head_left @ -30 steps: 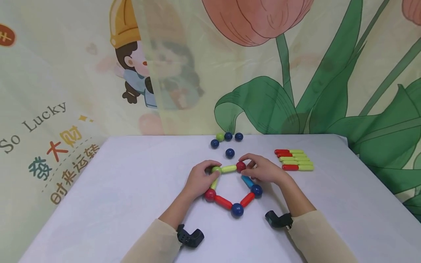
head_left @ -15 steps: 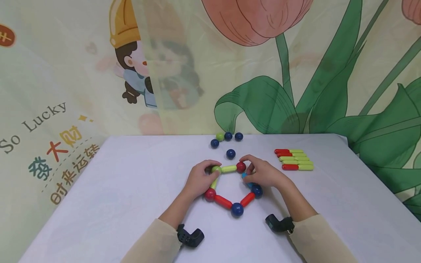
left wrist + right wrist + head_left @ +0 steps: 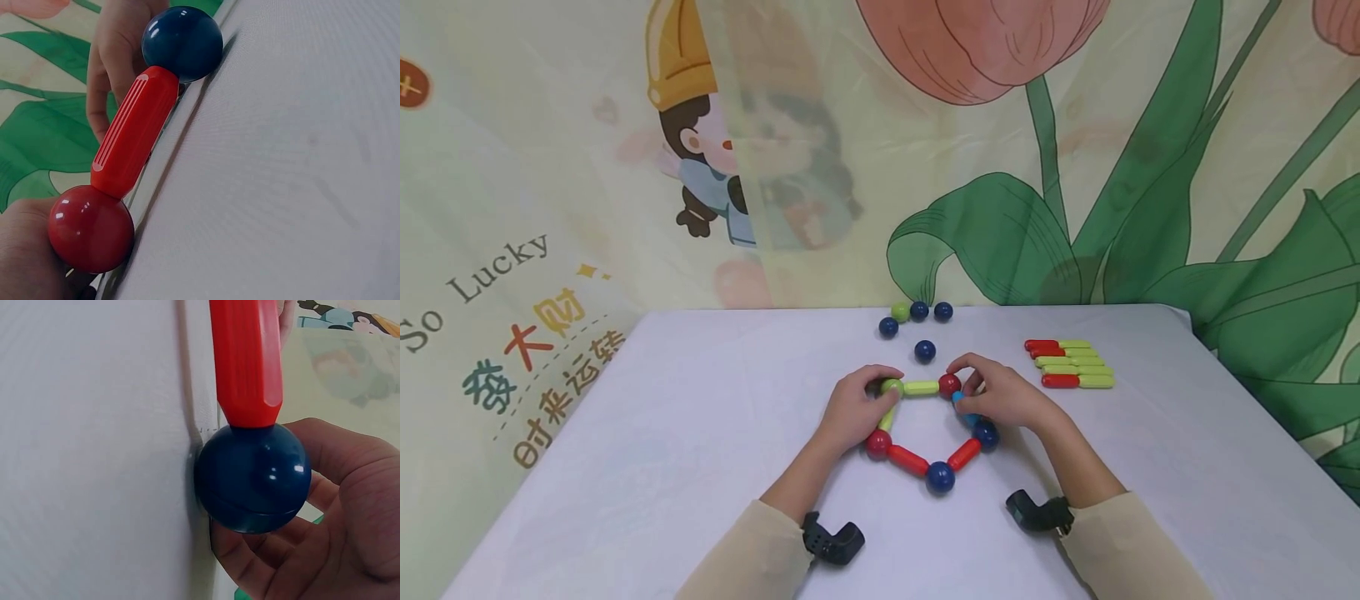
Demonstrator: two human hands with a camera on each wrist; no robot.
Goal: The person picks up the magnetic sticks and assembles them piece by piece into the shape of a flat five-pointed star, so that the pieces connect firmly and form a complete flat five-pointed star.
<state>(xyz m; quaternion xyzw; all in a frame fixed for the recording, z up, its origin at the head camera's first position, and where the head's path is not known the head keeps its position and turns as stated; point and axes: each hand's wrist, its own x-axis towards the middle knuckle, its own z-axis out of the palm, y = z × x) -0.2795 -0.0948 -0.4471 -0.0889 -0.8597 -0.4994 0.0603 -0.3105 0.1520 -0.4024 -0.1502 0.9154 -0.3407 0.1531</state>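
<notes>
On the white table lies a ring of magnetic sticks and balls. My left hand (image 3: 859, 408) pinches the green ball (image 3: 892, 387) at its far left corner. From there a light green stick (image 3: 921, 387) runs to a red ball (image 3: 950, 384). My right hand (image 3: 1000, 392) holds the blue stick (image 3: 967, 414) with the thumb on its side, the index finger reaching over that red ball. The stick's far end is right at the red ball; its near end meets a navy ball (image 3: 253, 478). Red sticks (image 3: 134, 132) and another navy ball (image 3: 182, 44) form the near side.
Behind the ring sit several loose navy balls (image 3: 925, 352) and one green ball (image 3: 900, 312). Red and light green sticks (image 3: 1071, 367) lie in a stack at the right. A printed cloth (image 3: 820, 167) hangs behind the table's far edge.
My right thumb has come down from the red ball onto the blue stick, and the stick's far end has moved up to that ball. My left hand has stayed in place.
</notes>
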